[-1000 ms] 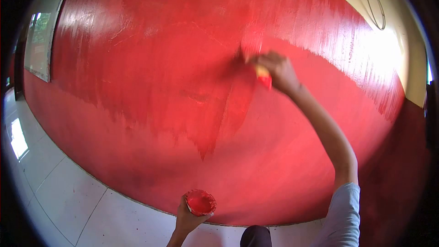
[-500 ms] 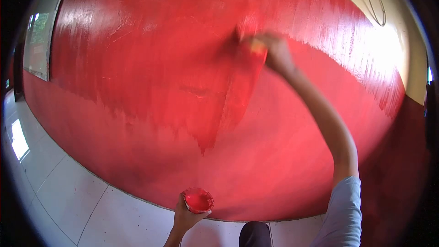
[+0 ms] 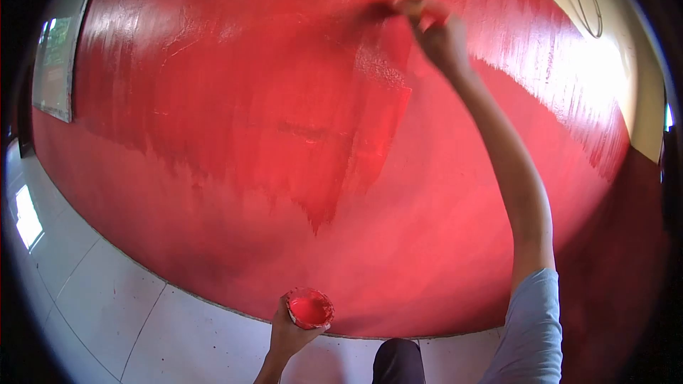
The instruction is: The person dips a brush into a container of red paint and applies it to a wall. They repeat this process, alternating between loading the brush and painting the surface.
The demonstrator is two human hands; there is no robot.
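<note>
Our right hand rises, gripping a blurred brush; our left hand clasps a paint cup, which tilting could spill.

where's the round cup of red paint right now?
Head view, bottom, just left of centre: the round cup of red paint is in the person's left hand, left of the dark-clothed leg.
</note>
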